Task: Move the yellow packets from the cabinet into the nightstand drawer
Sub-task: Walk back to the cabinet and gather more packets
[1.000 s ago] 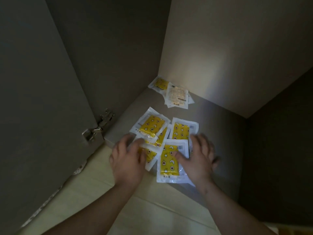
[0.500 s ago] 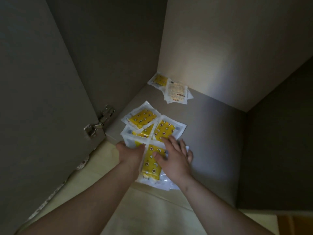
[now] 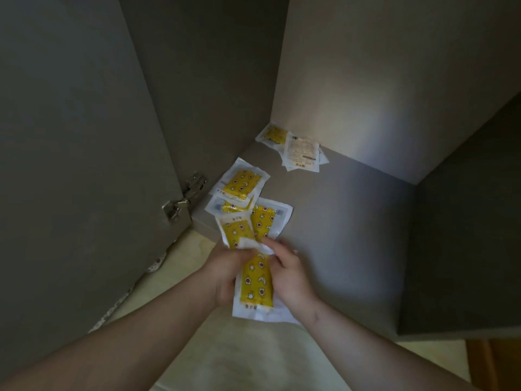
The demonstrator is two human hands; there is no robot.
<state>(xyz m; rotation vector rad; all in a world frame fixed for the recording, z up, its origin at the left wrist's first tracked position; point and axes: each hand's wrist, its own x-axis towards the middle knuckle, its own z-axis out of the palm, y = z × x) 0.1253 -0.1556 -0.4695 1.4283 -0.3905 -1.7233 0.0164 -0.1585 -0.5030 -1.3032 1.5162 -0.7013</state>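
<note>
Left grip [image 3: 225, 275] and right grip [image 3: 291, 277] clamp yellow packets [image 3: 256, 283] over the shelf [image 3: 352, 249] front edge.

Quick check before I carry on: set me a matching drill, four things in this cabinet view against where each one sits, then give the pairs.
Things:
1. held packet
2. pale packet
3. hinge
4. flat yellow packet

Places:
A. by the back wall
B. where the door meets the cabinet side
C. gripped by the left hand and right hand at the front of the shelf
D. lying on the shelf, close to the hinge

Pairs: 1-C, 2-A, 3-B, 4-D
</note>
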